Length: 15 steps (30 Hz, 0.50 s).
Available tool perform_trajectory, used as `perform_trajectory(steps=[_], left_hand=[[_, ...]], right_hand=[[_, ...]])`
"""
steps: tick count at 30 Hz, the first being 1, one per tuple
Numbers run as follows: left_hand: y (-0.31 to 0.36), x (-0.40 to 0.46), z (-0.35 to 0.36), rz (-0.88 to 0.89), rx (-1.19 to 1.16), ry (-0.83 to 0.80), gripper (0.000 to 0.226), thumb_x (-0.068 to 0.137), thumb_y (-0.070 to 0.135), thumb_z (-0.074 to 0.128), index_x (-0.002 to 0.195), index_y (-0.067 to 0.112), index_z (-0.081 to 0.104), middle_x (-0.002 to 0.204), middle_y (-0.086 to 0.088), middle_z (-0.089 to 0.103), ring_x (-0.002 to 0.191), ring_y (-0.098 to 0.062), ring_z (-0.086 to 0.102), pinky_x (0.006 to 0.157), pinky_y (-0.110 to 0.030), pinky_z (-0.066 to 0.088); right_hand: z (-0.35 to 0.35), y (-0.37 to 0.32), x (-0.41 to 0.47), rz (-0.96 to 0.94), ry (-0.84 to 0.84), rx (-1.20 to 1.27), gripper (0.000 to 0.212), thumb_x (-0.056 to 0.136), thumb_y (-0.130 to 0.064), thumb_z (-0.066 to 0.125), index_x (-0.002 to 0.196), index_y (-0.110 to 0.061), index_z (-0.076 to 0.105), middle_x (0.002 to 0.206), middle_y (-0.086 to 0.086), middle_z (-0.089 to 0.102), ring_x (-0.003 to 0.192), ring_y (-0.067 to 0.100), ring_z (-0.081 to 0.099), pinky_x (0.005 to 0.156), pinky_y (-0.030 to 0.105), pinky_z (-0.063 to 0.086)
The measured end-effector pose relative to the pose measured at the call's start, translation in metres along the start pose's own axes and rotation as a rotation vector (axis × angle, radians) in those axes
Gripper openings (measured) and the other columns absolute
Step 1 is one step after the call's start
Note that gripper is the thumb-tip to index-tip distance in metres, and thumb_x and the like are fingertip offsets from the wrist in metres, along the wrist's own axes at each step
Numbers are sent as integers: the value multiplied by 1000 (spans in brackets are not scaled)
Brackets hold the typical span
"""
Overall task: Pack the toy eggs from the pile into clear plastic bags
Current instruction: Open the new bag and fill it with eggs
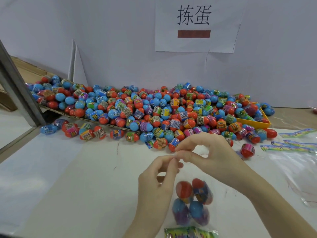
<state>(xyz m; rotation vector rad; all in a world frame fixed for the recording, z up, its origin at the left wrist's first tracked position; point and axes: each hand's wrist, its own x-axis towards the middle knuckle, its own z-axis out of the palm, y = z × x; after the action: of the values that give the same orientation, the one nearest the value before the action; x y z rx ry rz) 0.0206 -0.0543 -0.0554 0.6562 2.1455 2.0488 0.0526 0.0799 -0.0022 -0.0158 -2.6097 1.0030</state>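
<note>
A person's left hand [155,179] and right hand [205,152] meet fingertip to fingertip above a clear plastic bag [190,203] already loaded with four toy eggs [184,188], each hand apparently pinching the bag's open edge between thumb and forefinger, the other fingers loosely curled. The bag hangs over the white table [68,177] near the bottom of the view, its printed header card [188,233] lowest, well in front of the pile [154,110] against the back wall. The step in hand looks like closing a filled bag; next it wants sealing and setting aside, then a fresh bag from the stack of empty bags [295,152] at right
</note>
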Motion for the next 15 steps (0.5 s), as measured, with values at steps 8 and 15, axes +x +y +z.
perform_trajectory(steps=[8, 15], left_hand=[[1, 0, 1, -43, -51, -4, 25, 92, 12, 48, 77, 24, 64, 71, 12, 68, 68, -1, 62, 66, -24, 55], [-4, -2, -1, 273, 310, 40, 16, 87, 36, 44, 85, 38, 59, 79, 25, 63, 81, 0, 59, 68, -5, 45]], right_hand=[[11, 4, -16, -385, 349, -481, 21, 82, -38, 55, 76, -28, 74, 84, -11, 65, 86, 10, 50, 73, 37, 30], [8, -2, -13, -505, 317, -688, 26, 81, -23, 51, 68, -24, 73, 72, -8, 65, 67, 19, 60, 69, 33, 30]])
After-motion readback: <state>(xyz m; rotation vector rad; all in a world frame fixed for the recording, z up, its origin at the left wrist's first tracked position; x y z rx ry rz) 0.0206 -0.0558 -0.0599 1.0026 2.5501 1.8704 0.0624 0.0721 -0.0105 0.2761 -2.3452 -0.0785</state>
